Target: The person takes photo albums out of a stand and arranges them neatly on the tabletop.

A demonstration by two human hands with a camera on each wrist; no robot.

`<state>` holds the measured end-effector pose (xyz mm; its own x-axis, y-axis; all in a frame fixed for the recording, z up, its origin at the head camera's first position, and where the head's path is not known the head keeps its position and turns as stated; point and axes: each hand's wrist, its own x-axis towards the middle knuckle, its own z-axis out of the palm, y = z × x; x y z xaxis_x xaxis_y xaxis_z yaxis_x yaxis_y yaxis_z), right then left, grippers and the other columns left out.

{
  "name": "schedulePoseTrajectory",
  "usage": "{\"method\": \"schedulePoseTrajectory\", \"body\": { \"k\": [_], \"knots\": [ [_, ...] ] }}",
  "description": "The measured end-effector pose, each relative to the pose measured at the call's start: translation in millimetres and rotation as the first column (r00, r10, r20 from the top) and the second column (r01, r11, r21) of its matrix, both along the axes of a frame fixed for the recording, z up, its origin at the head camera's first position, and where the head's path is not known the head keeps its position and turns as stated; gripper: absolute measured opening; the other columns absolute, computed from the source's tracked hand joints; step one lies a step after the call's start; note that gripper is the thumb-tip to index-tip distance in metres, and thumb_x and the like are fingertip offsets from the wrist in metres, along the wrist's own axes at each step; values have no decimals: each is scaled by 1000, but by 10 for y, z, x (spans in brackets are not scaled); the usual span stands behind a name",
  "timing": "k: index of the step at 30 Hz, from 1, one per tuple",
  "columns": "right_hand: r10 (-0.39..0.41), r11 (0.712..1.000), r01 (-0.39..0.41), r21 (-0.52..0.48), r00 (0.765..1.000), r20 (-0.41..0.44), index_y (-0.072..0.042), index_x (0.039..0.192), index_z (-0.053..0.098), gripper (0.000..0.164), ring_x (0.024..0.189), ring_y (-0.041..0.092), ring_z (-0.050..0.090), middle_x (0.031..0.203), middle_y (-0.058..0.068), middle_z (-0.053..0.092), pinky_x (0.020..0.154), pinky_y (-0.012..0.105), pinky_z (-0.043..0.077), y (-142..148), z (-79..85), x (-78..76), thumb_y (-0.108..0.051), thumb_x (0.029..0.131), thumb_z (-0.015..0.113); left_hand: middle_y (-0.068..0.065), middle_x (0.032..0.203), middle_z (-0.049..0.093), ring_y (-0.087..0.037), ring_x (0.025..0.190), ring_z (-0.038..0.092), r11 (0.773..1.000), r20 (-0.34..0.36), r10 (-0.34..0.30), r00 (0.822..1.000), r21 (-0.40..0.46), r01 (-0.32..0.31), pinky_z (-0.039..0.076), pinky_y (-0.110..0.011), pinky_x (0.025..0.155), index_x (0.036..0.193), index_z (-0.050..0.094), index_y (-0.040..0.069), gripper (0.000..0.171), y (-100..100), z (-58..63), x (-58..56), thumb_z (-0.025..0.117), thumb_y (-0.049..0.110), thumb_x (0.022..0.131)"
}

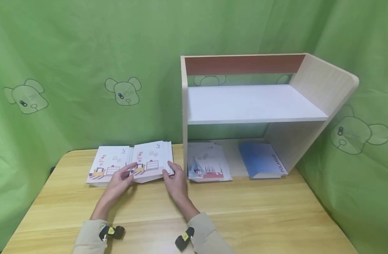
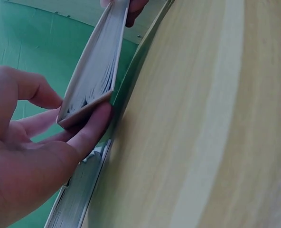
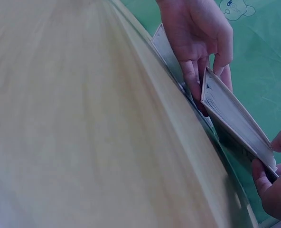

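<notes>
A white illustrated book [image 1: 149,158] with a yellow vehicle on its cover is held between both hands. My left hand [image 1: 119,180] pinches its left edge, thumb on one cover and fingers on the other. At the right edge, my right hand [image 1: 177,181] grips it between thumb and fingers. The left wrist view shows the page edges of the held book [image 2: 95,66], raised slightly off the table. A matching book [image 1: 106,160] lies flat on the table just left of it, partly behind my left hand.
Right of the hands stands a wooden shelf unit [image 1: 257,104] with a white middle board. On its bottom level lie another illustrated book [image 1: 209,158] and a blue book [image 1: 260,158] marked POLAROID. A green curtain [image 1: 86,46] hangs behind the wooden table [image 1: 260,211].
</notes>
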<state>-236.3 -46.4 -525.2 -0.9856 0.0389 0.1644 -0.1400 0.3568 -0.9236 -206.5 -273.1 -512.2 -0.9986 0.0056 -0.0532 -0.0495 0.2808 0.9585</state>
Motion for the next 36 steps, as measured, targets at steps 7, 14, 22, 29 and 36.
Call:
{"method": "schedulePoseTrajectory", "body": {
  "k": [7, 14, 22, 29, 36],
  "knots": [
    [-2, 1000, 2, 17, 1000, -2, -7, 135, 66, 44, 94, 20, 70, 139, 13, 62, 84, 32, 61, -9, -41, -15, -19, 94, 72, -28, 160, 31, -44, 148, 32, 999, -34, -22, 999, -44, 20, 27, -51, 122, 155, 39, -2, 63, 5, -17, -22, 57, -2, 94],
    [23, 999, -24, 44, 999, 31, -4, 135, 65, 43, 134, 36, 54, 141, 18, 60, 115, 48, 42, -21, -58, -46, -16, 94, 70, -33, 154, 37, -48, 139, 44, 986, -87, -17, 996, -168, 2, 36, -51, 117, 150, 43, -8, 54, 24, 21, -25, 58, 0, 98],
    [33, 998, -38, 42, 993, 110, -2, 136, 64, 45, 139, 38, 49, 146, 21, 56, 118, 49, 37, -22, -46, -77, -10, 93, 69, -35, 152, 38, -49, 137, 44, 970, -74, -17, 997, -242, -1, 40, -49, 113, 148, 44, -10, 52, 52, 16, -40, 60, 0, 99],
    [39, 996, -49, 70, 990, 134, -3, 134, 66, 45, 141, 37, 46, 148, 21, 53, 119, 48, 34, 3, 20, -101, -8, 90, 69, -34, 151, 40, -49, 138, 44, 963, -94, -5, 996, -267, -21, 38, -51, 115, 147, 45, -11, 53, 72, 34, -57, 61, -2, 97],
    [34, 994, -50, 100, 988, 154, -5, 133, 67, 43, 141, 37, 46, 149, 20, 51, 119, 48, 34, -16, 9, -91, -8, 90, 71, -33, 153, 39, -47, 140, 42, 952, -62, 21, 998, -305, -39, 35, -51, 117, 149, 44, -8, 54, 83, 34, -46, 60, -1, 98]
  ]
}}
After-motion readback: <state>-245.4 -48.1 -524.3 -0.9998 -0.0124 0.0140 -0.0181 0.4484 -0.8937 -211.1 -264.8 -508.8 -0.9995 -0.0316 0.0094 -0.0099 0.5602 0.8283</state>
